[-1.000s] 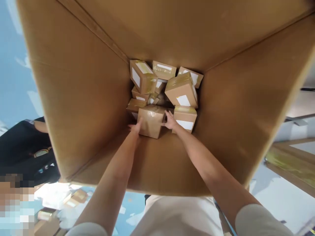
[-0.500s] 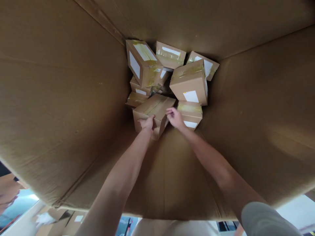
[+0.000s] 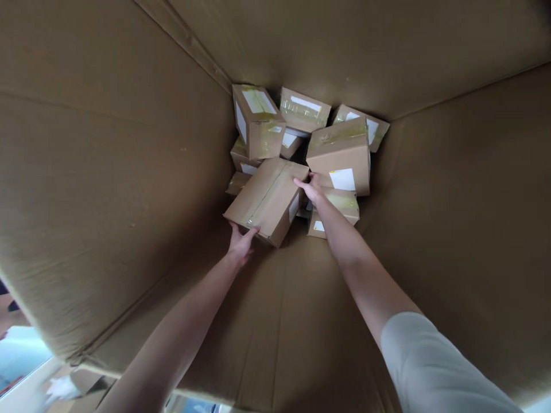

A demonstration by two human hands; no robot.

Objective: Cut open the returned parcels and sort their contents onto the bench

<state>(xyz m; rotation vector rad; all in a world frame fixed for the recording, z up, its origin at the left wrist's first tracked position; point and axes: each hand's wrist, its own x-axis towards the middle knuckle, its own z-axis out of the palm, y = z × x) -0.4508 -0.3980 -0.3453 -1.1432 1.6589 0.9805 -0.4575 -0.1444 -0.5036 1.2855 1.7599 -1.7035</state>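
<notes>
Head view: I'm looking down into a big, deep brown corrugated cardboard carton (image 3: 107, 172), whose walls fill almost the whole frame. A sliver of bright floor shows past its rim at lower left, blurred, can't tell what lies there.

At the carton's bottom sits a jumble of small brown taped cardboard parcels, most with white labels. A tilted parcel with yellowish tape and white labels (image 3: 257, 121) is in the far left corner. Just beside it lies a flat parcel with a white strip label (image 3: 305, 110). A third labelled parcel (image 3: 365, 125) is wedged in the far right corner. A squarer parcel with a white label on its front face (image 3: 341, 156) rests on top of a lower taped parcel (image 3: 334, 213).

My left hand (image 3: 240, 242) is grasping the near bottom edge of the plain brown oblong cardboard box with a clear-taped seam (image 3: 267, 198), fingers curled under it, thumb up on the corner. My right hand (image 3: 312, 189) is pressed against the box's far right corner, fingers spread on the edge; not wrapped around it. The box is tilted, near end lifted, in the middle of the pile and touching the parcels behind it. Both forearms are bare; a pale grey sleeve (image 3: 430, 367) covers the right upper arm.
</notes>
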